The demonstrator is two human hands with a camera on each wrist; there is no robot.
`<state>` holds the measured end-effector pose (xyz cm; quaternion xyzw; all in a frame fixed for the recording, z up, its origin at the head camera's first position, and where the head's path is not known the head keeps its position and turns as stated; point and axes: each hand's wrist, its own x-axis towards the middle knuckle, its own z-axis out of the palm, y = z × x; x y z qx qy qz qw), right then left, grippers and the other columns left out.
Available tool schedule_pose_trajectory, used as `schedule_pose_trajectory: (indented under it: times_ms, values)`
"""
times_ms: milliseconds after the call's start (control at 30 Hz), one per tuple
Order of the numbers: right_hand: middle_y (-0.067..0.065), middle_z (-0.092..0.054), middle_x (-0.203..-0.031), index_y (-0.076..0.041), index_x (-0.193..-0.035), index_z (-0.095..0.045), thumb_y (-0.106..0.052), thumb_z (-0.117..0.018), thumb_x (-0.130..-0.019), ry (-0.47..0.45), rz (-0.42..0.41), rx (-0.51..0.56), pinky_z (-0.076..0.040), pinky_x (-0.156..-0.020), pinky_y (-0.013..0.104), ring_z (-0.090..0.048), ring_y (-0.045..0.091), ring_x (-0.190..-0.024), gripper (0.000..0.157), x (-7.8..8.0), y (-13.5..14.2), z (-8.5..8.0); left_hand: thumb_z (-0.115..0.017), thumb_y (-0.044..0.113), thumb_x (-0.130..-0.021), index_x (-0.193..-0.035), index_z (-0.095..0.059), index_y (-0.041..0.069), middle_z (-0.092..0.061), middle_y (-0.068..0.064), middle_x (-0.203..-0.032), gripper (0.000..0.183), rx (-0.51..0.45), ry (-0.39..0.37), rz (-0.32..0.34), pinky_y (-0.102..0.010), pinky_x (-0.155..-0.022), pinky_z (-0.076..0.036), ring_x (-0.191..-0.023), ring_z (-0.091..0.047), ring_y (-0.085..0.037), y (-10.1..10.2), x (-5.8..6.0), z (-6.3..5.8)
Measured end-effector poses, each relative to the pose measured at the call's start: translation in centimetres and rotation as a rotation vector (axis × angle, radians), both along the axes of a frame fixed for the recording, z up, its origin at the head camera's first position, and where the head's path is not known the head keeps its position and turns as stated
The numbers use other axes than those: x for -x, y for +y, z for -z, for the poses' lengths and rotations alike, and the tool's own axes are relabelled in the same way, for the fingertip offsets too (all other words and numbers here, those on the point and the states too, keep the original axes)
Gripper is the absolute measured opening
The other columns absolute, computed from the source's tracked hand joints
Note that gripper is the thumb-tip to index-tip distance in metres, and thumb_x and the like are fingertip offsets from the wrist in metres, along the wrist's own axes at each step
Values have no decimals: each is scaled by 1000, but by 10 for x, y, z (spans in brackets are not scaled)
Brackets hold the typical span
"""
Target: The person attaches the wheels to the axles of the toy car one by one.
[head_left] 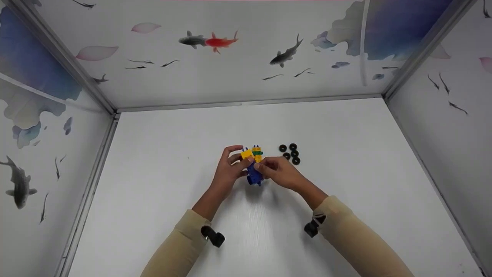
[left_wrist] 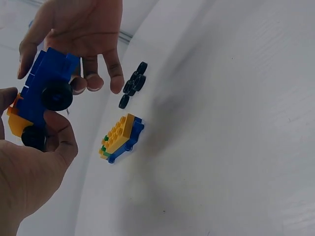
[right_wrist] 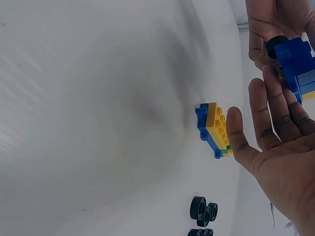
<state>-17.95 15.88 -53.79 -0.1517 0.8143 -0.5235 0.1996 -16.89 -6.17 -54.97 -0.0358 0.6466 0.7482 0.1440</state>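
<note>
As my left hand [head_left: 230,166] grips the toy car [head_left: 255,175], my right hand [head_left: 283,173] has fingers extended.
Loose wheels [head_left: 295,154] just beyond my right.

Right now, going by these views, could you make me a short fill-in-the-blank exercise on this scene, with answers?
1. The left hand holds a toy vehicle coloured ____ and yellow.
2. The fitted wheels showing on it are coloured ____.
3. Besides yellow and blue, the block toy on the table shows the colour ____.
4. In the head view, ____ loose wheels lie right of the block toy.

Missing words: blue; black; green; five.
</note>
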Motion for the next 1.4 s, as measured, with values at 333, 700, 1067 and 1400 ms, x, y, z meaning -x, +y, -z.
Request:
schedule_pose_trajectory:
  times_ms: [333, 700, 1067, 1400]
  values:
    - [2, -78, -95, -10, -99, -78, -46, -62, -113, 4, -3, -22, -63, -93, 52, -70, 22, -93, 41, 1, -2, 1, -81, 38, -103, -152, -47, 33, -58, -12, -156, 59, 38, 72, 66, -51, -108, -64, -126, -72, -30, 1, -3, -3]
    - [5, -81, -102, -6, -110, -80, -46, -59, -114, -109, 124, 67, -66, -95, 40, -76, 18, -94, 45, 3, -4, -2, -84, 33, -100, -158, -48, 35, -24, -1, -175, 68, 48, 158, 183, -42, -104, -66, -135, -67, -34, -3, -7, 1]
    - [7, -78, -104, -4, -116, -80, -43, -58, -114, -140, 214, 72, -62, -87, 30, -72, 17, -91, 45, 2, -9, -4, -91, 22, -94, -164, -43, 38, -19, 7, -179, 86, 87, 259, 205, -37, -104, -65, -132, -63, -34, -4, -7, 3]
    - [9, -79, -110, -4, -120, -78, -47, -58, -115, -143, 183, 76, -64, -90, 31, -74, 18, -95, 47, 2, -9, -1, -94, 16, -90, -163, -44, 43, -23, 14, -178, 93, 143, 327, 205, -44, -107, -64, -129, -63, -31, -5, -8, 3]
